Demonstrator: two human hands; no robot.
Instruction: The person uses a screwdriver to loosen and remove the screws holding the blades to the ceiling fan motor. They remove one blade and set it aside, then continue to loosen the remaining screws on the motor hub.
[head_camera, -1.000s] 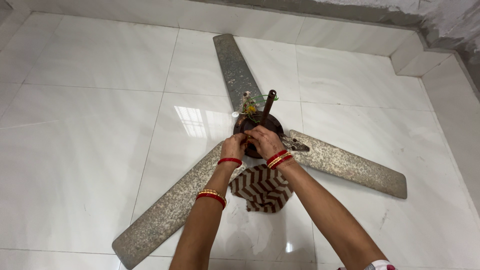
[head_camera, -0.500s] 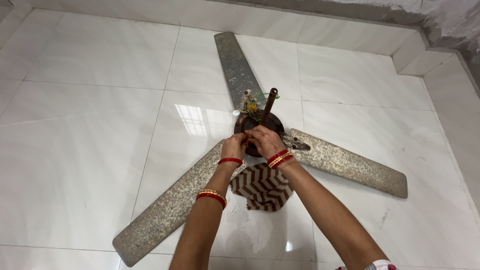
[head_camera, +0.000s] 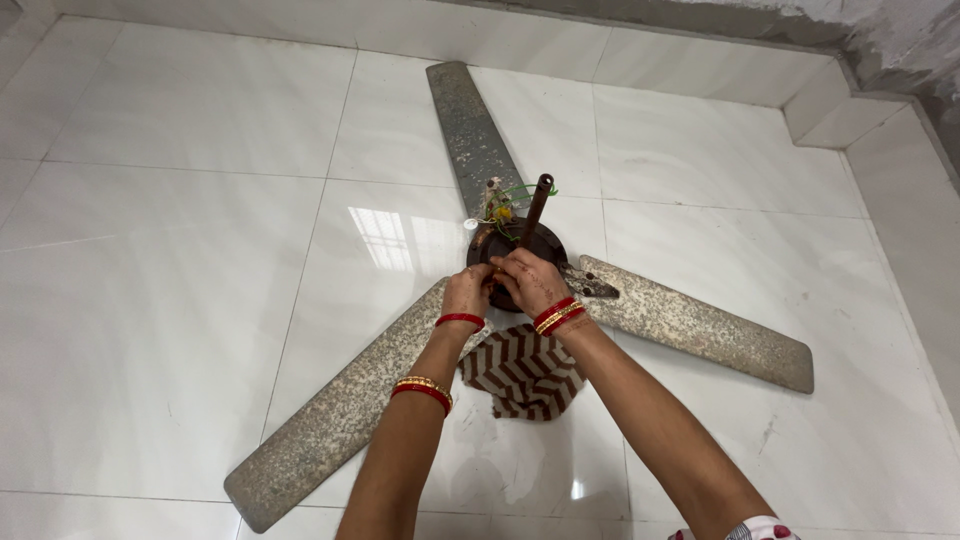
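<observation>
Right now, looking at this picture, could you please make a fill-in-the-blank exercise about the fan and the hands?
1. The dismantled ceiling fan lying on the white tiled floor has ___ dusty grey metal blades.
2. Both hands, left hand and right hand, rest on the fan's dark round ___.
3. The brown-and-white striped cloth lies on the floor between the person's two ___.
4. The rusty brown rod stands up from the hub, and green ___ curl beside it.

Missing words: three; hub; forearms; wires

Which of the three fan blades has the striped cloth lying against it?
The blade running toward the lower left; the striped cloth lies beside its inner end, apart from the other two.
</observation>
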